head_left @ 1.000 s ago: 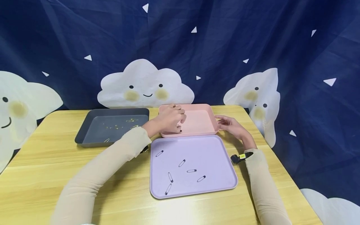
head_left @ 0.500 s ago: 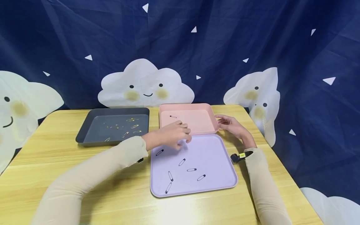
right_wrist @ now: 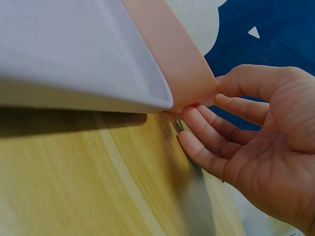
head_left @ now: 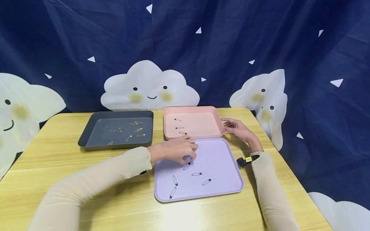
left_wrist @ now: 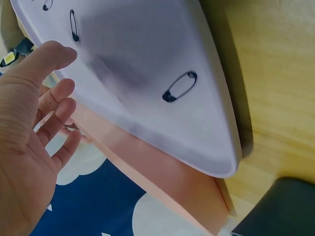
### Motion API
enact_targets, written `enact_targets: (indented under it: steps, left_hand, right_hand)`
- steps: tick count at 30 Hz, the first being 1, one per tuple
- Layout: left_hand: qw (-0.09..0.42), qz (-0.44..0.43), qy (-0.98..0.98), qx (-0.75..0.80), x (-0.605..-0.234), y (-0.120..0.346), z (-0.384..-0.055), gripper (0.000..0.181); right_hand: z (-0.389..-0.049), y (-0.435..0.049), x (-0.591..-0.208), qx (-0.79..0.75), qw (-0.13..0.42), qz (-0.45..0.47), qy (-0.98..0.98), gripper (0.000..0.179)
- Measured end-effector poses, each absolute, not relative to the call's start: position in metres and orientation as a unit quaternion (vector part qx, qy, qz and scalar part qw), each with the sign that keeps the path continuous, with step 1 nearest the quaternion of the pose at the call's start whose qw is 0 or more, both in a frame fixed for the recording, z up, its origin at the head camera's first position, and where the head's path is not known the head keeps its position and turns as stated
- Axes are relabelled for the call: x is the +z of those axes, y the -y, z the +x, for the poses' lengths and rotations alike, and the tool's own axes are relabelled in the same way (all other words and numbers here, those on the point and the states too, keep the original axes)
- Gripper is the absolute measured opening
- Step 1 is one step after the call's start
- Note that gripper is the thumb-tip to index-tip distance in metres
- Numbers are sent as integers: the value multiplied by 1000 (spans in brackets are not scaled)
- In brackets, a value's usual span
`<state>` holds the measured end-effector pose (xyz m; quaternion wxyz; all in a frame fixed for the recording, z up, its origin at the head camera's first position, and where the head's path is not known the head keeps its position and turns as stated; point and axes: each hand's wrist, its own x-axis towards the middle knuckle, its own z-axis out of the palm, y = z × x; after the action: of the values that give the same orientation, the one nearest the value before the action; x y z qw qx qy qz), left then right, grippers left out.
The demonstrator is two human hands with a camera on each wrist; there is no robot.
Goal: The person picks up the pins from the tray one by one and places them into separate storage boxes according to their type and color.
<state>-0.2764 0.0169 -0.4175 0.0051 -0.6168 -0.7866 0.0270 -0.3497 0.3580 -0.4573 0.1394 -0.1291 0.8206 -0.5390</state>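
My left hand (head_left: 177, 150) hovers over the lavender tray (head_left: 222, 189), fingers loosely bent and holding nothing. In the left wrist view its thumb and fingertips are apart; one black safety pin (left_wrist: 74, 27) lies just past the thumb and another safety pin (left_wrist: 179, 87) lies farther right. More black safety pins, such as this safety pin (head_left: 206, 182), are scattered on the lavender tray. Behind it the pink tray (head_left: 202, 123) contains three black safety pins, including this safety pin (head_left: 177, 120). My right hand (right_wrist: 275, 113) rests its fingertips against the pink tray's right outer wall.
A dark grey tray (head_left: 99, 134) at the left holds several gold-coloured safety pins (head_left: 138, 129). All the trays sit on a wooden table (head_left: 127, 199). A dark blue curtain (head_left: 225, 57) with white clouds hangs behind the table.
My left hand has come from inside the pink tray forward over the lavender tray, uncovering the black safety pins in the pink one. My right hand has stayed by the pink tray.
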Motion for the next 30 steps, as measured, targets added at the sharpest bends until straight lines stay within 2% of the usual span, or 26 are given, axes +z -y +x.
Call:
enact_targets:
  steps: [11,25,30]
  left_hand:
    - [2,-619,784,48,-422,-19,-267,21]
    - [-6,-600,798,51,-425,-18,-270,11]
    - [1,-600,799,35,-425,-16,-271,14]
  right_hand:
    - [-350,-359,-458,-542,137,-135,-818,56]
    - [-350,-359,-458,-541,138,-135,-818,55]
    - [-350,-359,-458,-540,139,-135,-819,55]
